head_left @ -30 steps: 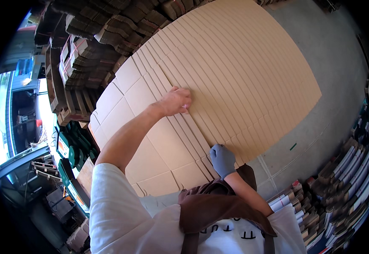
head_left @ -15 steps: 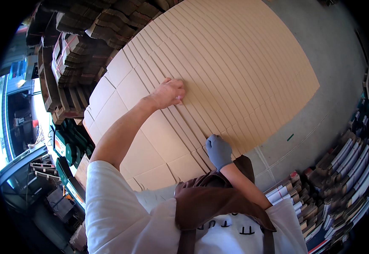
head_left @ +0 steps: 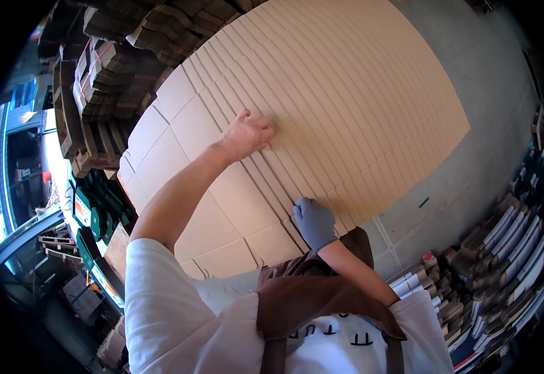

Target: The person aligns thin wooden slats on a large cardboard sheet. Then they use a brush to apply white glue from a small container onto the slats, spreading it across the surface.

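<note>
A wide spread of flat brown cardboard sheets lies before me, overlapping like shingles, their edges running in slanting rows. Fold creases divide the sheets at the left. My left hand, bare, has its fingers curled down over a sheet's edge near the middle of the spread; the fingertips are partly hidden. Closer to my body, my right hand, in a grey glove, is closed at the near end of the sheet edges, thumb side toward the left.
Bundled cardboard stacks stand on wooden pallets at the far left. Dark green items sit left of the spread. Rows of folded cardboard and white bundles fill the right. Grey concrete floor shows beyond the sheets.
My right hand has shifted a little left across the sheet edges. My left hand stays at nearly the same spot, its fingers still curled.
</note>
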The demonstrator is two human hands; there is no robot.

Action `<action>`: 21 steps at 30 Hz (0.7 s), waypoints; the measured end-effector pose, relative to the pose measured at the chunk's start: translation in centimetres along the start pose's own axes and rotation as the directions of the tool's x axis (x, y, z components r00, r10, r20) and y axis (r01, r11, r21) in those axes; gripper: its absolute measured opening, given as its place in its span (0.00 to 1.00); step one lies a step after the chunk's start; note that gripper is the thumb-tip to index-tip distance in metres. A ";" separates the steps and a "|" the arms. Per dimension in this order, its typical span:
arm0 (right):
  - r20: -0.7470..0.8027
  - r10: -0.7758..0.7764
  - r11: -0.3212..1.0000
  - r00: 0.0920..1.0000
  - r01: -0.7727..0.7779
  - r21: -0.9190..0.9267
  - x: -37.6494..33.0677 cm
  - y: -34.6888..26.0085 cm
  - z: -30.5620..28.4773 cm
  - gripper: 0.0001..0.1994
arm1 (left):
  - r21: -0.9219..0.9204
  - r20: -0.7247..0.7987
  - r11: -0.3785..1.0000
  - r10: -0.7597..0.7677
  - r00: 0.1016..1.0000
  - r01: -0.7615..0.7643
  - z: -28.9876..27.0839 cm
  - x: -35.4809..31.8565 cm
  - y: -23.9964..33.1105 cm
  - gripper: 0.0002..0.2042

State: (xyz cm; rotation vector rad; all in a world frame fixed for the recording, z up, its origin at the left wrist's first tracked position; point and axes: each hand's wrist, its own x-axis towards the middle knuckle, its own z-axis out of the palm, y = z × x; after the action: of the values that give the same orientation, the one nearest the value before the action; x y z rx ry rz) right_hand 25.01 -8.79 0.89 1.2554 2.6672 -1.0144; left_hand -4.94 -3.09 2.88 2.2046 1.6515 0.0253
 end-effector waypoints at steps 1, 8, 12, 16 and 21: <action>-0.006 -0.003 1.000 1.000 0.004 0.024 0.0 -0.1 -0.1 0.09 | -0.001 -0.001 1.000 -0.025 1.000 0.025 0.4 -0.4 0.0 0.10; 0.057 0.060 0.995 0.997 -0.064 0.071 0.0 -0.7 0.0 0.09 | -0.212 0.103 0.976 -0.022 0.994 0.043 -0.2 -1.8 -0.9 0.08; 0.053 0.088 0.990 0.995 -0.093 0.105 0.4 -0.9 -0.2 0.09 | -0.286 0.092 0.958 0.026 0.995 0.001 -0.5 -2.1 -1.1 0.09; 0.046 0.060 0.991 0.997 -0.065 0.117 0.6 -0.8 -0.1 0.09 | -0.266 0.121 0.964 0.017 0.993 0.016 -0.4 -1.9 -1.4 0.09; 0.047 0.065 0.990 0.997 -0.070 0.123 0.9 -1.2 -0.3 0.09 | -0.312 0.138 0.950 0.020 0.990 0.024 -0.7 -1.7 -1.3 0.09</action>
State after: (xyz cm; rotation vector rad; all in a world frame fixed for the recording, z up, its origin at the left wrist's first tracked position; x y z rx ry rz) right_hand 23.70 -8.58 1.52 1.3192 2.5467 -1.2002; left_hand -6.85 -4.16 3.50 1.9203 1.4607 0.1211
